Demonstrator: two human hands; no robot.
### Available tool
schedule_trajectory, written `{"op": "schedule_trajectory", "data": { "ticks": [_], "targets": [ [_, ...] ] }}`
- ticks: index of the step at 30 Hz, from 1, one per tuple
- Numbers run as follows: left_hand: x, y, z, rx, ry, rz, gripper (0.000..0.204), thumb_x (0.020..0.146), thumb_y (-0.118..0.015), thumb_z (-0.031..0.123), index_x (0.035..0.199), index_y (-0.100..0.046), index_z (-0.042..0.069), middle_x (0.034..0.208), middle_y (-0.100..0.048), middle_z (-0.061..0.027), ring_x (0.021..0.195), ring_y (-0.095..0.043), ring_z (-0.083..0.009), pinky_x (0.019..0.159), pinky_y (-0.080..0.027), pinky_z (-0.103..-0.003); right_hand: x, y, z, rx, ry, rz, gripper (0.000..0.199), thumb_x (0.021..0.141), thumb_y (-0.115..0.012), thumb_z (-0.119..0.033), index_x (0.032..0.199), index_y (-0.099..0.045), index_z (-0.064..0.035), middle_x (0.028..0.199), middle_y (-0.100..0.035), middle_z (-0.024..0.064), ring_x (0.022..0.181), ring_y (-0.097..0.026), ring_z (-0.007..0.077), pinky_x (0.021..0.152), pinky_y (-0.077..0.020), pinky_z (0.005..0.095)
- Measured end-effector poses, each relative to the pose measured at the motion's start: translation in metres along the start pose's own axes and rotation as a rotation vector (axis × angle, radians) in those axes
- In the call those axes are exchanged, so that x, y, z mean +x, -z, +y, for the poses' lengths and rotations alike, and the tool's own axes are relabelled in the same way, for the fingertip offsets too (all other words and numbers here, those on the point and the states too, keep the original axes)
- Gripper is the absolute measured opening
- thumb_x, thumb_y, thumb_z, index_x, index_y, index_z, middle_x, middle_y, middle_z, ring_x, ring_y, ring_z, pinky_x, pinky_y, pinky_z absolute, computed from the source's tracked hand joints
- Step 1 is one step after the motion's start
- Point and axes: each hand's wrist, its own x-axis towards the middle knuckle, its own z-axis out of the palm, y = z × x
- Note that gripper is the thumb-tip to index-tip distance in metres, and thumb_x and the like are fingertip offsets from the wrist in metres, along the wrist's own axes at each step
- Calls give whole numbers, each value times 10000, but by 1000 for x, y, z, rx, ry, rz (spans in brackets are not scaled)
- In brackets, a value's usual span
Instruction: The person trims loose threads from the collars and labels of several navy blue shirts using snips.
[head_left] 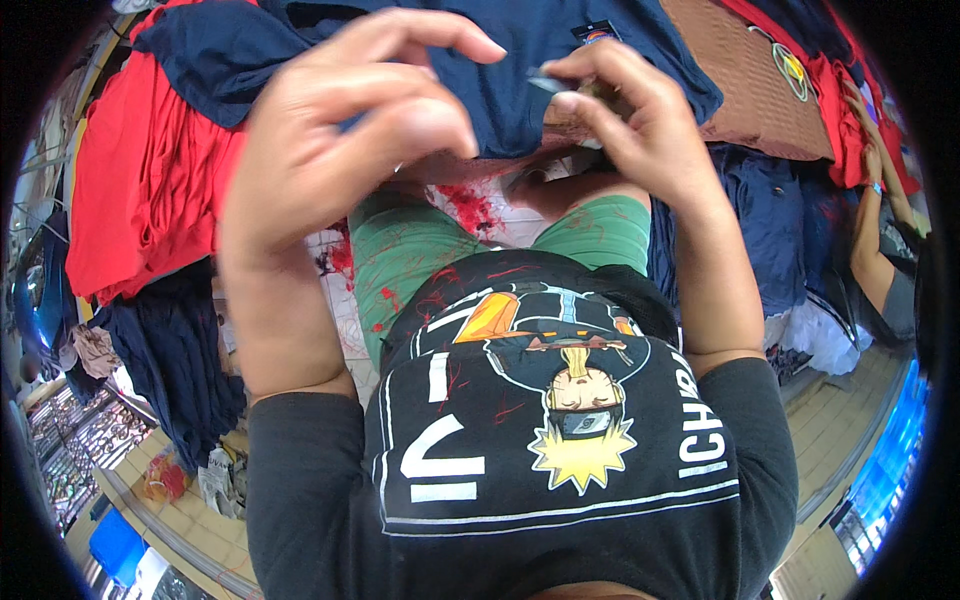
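My left hand is raised, fingers curved, with a wide gap between thumb and forefinger. I see nothing held in it, and it is slightly smeared by motion. My right hand is closed on a small tool with a pointed grey metal tip; my fingers hide most of it, so its exact kind is unclear. Beneath both hands a navy garment lies spread over the work surface. A dark label shows on it just beyond my right fingers.
Red garments are heaped at the left, above hanging navy cloth. A brown textured cover bears a yellowish cord. More navy garments are piled at right. Another person's arm reaches red cloth there. Red thread scraps lie below.
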Motion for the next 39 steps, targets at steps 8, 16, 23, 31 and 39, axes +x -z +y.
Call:
{"op": "schedule_trajectory", "data": {
  "ticks": [8,16,23,31,39],
  "targets": [
    [-36,24,29,-35,58,444,536,1025,-331,405,795,-626,21,947,-602,-191,924,-553,-249,834,-403,-335,1,17,9,38,-104,52,245,893,-649,-73,1120,-606,7,1021,-636,31,944,-581,84,851,-447,219],
    [-45,-115,-36,560,136,213,551,634,-826,267,1113,-585,139,1158,-581,-37,1134,-509,-263,956,-377,-434,1,3,23,55,-146,64,345,782,-753,-170,1073,-640,-23,989,-648,59,887,-617,157,800,-479,281],
    [-6,-99,-59,458,75,606,487,657,-563,-63,1115,-597,98,1136,-625,-72,1099,-573,-263,917,-447,-373,1,-24,31,-22,-59,-151,517,738,-799,-178,1205,-603,-78,1323,-556,60,1031,-552,101,884,-459,269],
    [-2,-86,-61,501,295,496,423,715,-662,38,1120,-564,111,1177,-526,-127,1055,-572,-345,881,-492,-404,34,-19,30,463,-205,30,174,889,-671,-176,915,-619,-11,835,-611,-22,842,-542,57,794,-446,232],
    [10,-65,-53,328,98,663,334,783,-627,3,1113,-584,23,956,-642,-59,845,-631,-177,760,-494,-280,41,-16,35,229,-237,111,215,898,-659,-236,895,-645,-21,801,-635,-2,798,-547,67,769,-453,240]
  ]
}}
